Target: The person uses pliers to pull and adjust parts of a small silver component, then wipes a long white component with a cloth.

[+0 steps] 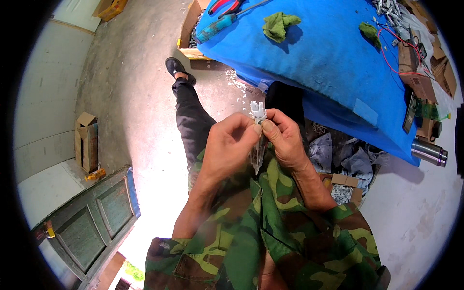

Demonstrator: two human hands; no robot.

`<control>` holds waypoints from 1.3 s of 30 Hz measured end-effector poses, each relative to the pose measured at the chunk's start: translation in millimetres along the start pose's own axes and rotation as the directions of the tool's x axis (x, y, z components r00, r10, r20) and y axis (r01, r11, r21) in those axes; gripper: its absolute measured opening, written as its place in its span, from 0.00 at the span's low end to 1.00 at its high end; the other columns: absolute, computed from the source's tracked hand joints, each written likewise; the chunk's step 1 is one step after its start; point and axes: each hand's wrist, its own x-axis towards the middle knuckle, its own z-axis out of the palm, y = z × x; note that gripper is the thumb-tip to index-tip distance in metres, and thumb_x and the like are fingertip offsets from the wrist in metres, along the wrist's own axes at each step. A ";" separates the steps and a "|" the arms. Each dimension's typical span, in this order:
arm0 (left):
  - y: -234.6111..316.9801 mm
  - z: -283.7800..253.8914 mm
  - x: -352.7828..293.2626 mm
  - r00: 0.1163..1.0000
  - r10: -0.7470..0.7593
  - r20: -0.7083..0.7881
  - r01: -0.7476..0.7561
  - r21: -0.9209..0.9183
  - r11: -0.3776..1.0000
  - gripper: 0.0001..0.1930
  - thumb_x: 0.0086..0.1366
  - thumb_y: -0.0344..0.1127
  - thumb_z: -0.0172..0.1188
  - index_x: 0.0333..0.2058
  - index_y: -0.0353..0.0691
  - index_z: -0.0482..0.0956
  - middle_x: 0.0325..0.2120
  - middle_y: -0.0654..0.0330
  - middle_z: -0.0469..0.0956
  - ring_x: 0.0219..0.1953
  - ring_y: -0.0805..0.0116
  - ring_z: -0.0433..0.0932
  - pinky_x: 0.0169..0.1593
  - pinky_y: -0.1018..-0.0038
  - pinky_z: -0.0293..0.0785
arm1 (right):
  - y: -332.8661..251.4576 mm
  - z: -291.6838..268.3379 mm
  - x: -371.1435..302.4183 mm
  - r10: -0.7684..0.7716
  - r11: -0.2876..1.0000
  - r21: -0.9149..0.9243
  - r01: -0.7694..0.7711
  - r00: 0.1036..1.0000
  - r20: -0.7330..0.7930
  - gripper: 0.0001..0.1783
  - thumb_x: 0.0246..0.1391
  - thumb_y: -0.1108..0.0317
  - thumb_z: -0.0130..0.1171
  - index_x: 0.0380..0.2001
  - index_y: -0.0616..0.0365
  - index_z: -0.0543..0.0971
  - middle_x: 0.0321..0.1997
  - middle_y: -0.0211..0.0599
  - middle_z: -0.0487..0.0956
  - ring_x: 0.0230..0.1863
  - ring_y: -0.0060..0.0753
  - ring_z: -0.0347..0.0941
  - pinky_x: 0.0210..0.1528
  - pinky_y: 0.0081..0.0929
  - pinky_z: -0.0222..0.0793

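Between my two hands, in front of my lap, is a slim pale plastic part (257,111) with a white, notched end pointing away from me. Its long greyish, partly see-through body runs down below my fingers toward my camouflage jacket. My left hand (231,137) closes thumb and fingers on it from the left. From the right, my right hand (285,137) pinches it, its thumb close to the left one just below the white end. My fingers hide the middle of the part, so what else lies there cannot be made out.
A blue-covered table (328,63) stands ahead, with a screwdriver (217,28), red-handled pliers (226,6) and green cloths (278,26) on it. A metal flask (429,152) lies at its right edge. A carton (193,50) of parts sits left of the table; small white scraps litter the floor.
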 end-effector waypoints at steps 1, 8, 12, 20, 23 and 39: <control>0.0 -0.1 -0.3 1.000 -0.006 0.001 0.007 -0.012 1.000 0.08 0.74 0.32 0.64 0.35 0.35 0.81 0.28 0.71 0.78 0.31 0.84 0.72 0.35 0.82 0.68 | -0.6 0.8 -0.1 -0.008 1.000 -0.003 0.008 1.000 -0.002 0.15 0.73 0.63 0.62 0.54 0.64 0.78 0.39 0.24 0.80 0.36 0.12 0.73 0.37 0.15 0.69; 6.1 -3.0 -2.4 0.999 -0.040 0.013 0.040 -0.017 0.999 0.10 0.76 0.36 0.63 0.37 0.35 0.81 0.29 0.71 0.77 0.30 0.84 0.70 0.34 0.82 0.66 | -9.9 -2.6 -2.1 0.028 0.999 -0.047 -0.026 0.999 0.030 0.17 0.72 0.62 0.64 0.54 0.63 0.78 0.39 0.24 0.79 0.35 0.11 0.72 0.36 0.15 0.68; -3.3 -6.0 -1.7 0.999 0.000 0.036 0.000 -0.017 1.000 0.11 0.77 0.38 0.64 0.39 0.35 0.82 0.29 0.71 0.77 0.30 0.84 0.70 0.33 0.82 0.66 | -18.5 0.0 -3.5 0.031 0.997 -0.073 -0.029 0.999 0.024 0.16 0.70 0.66 0.64 0.55 0.64 0.77 0.41 0.27 0.80 0.37 0.12 0.74 0.37 0.17 0.71; -3.6 -7.8 -2.2 0.999 -0.035 -0.033 0.035 -0.001 0.999 0.09 0.74 0.33 0.65 0.43 0.31 0.85 0.32 0.68 0.83 0.36 0.82 0.77 0.41 0.79 0.74 | -30.1 20.1 -7.8 -0.038 0.981 -0.192 0.017 0.994 -0.107 0.16 0.64 0.73 0.66 0.53 0.65 0.78 0.46 0.35 0.81 0.42 0.17 0.78 0.42 0.22 0.78; -5.6 -7.6 -4.6 0.996 -0.012 -0.087 0.014 0.022 1.000 0.09 0.73 0.32 0.66 0.44 0.31 0.85 0.34 0.66 0.84 0.37 0.82 0.78 0.43 0.80 0.75 | -34.1 22.5 -7.5 -0.137 0.896 -0.440 0.065 0.981 -0.134 0.16 0.59 0.74 0.69 0.49 0.64 0.80 0.43 0.36 0.81 0.39 0.21 0.79 0.41 0.23 0.78; 4.5 -2.3 -7.1 0.991 -0.027 -0.128 0.015 -0.090 0.996 0.08 0.70 0.29 0.68 0.43 0.31 0.86 0.33 0.67 0.84 0.35 0.83 0.78 0.40 0.83 0.74 | -29.0 18.2 3.5 -0.606 0.422 -0.789 0.447 0.786 0.121 0.18 0.43 0.77 0.72 0.39 0.58 0.80 0.36 0.42 0.78 0.36 0.51 0.79 0.37 0.42 0.75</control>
